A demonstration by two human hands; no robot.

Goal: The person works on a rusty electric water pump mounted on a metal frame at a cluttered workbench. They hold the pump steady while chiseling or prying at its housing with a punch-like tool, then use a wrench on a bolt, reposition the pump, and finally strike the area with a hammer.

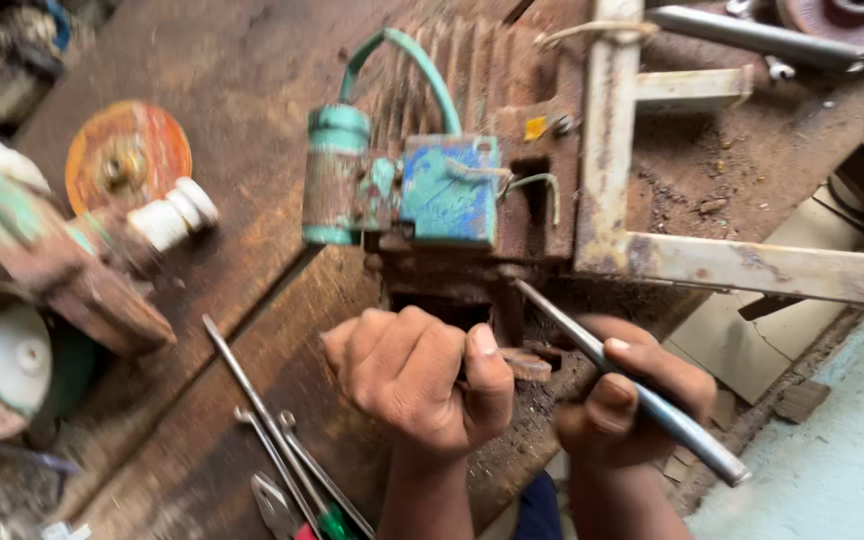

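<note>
A rusty electric motor [482,90] with ribbed casing stands on the brown workbench [242,90], carrying a blue terminal box [449,192] and a green cylindrical capacitor [334,175] joined by a green cable. My left hand [417,375] is a closed fist pressed against the motor's rusty base, thumb up; what it holds is hidden. My right hand [632,400] grips a grey metal rod [642,395], slanted so that its tip reaches the motor's base.
An angle grinder [62,260] with an orange disc [128,155] lies at the left. Several screwdrivers and pliers [282,450] lie by my left wrist. A pale metal frame [612,140] stands right of the motor, with a light floor beyond the bench edge.
</note>
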